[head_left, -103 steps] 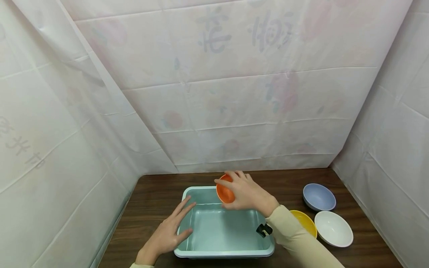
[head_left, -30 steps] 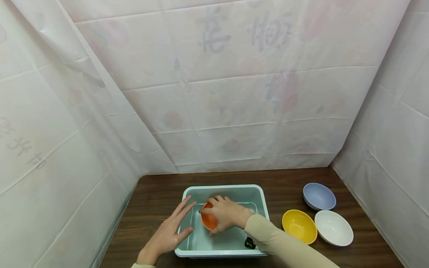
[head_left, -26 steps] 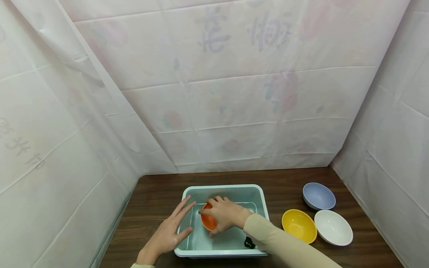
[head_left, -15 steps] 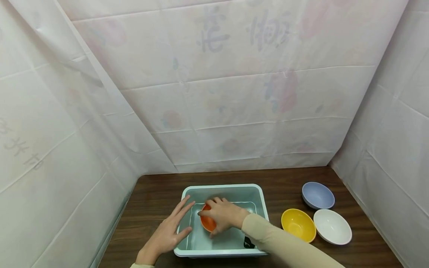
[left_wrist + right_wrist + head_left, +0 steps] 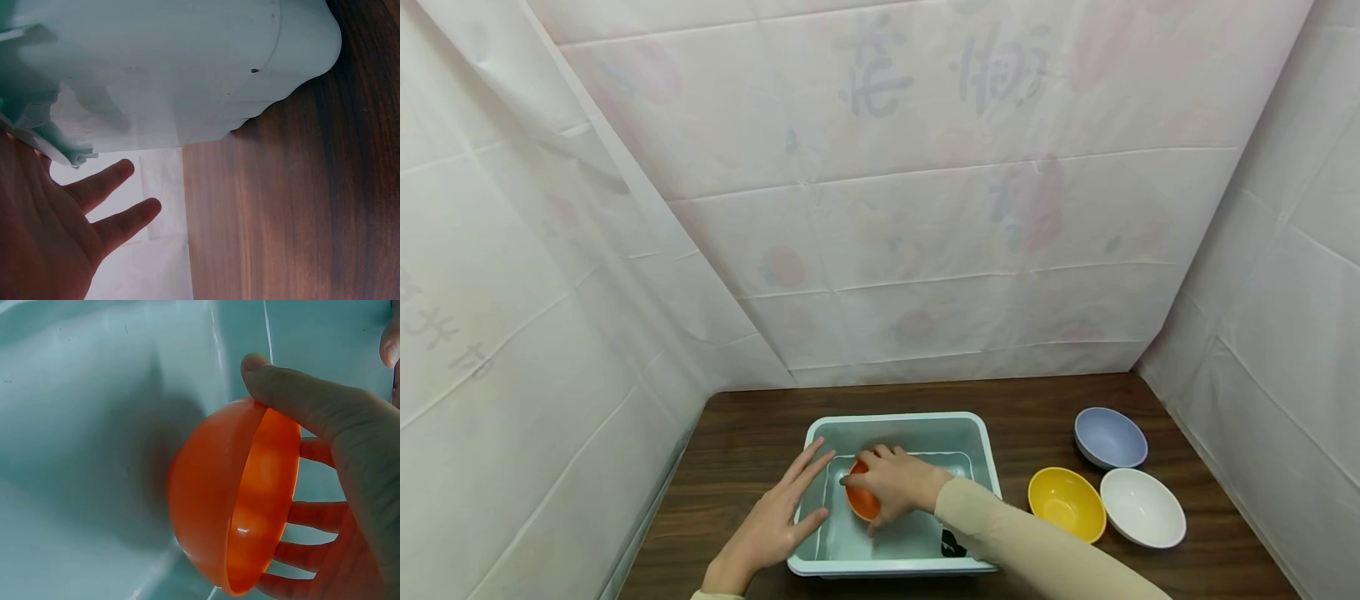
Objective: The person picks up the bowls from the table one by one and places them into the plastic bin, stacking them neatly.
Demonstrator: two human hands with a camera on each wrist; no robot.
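Observation:
My right hand (image 5: pixel 898 483) reaches down inside the pale green tub (image 5: pixel 891 568) and grips an orange bowl (image 5: pixel 862 502) by its rim. The right wrist view shows the thumb on one side of the orange bowl (image 5: pixel 209 487) and several fingers on the far side, its mouth turned toward the palm of the hand (image 5: pixel 356 487). At the tub's left edge is my left hand (image 5: pixel 767 525), fingers spread and straight. In the left wrist view, the left hand (image 5: pixel 47 231) lies against the rim of the tub (image 5: pixel 156 69), with two fingers extended outside its wall.
On the dark wooden table (image 5: pixel 737 433), right of the tub, sit a yellow bowl (image 5: pixel 1067 505), a white bowl (image 5: pixel 1144 508) and a blue bowl (image 5: pixel 1111 437). The yellow one stands nearest the right sleeve. White sheets (image 5: pixel 925 225) enclose the back and sides.
Since the oldest frame, my right hand has carried the orange bowl from above the tub's back edge down and left into the tub. Over the last second it has barely moved. The left hand stays put.

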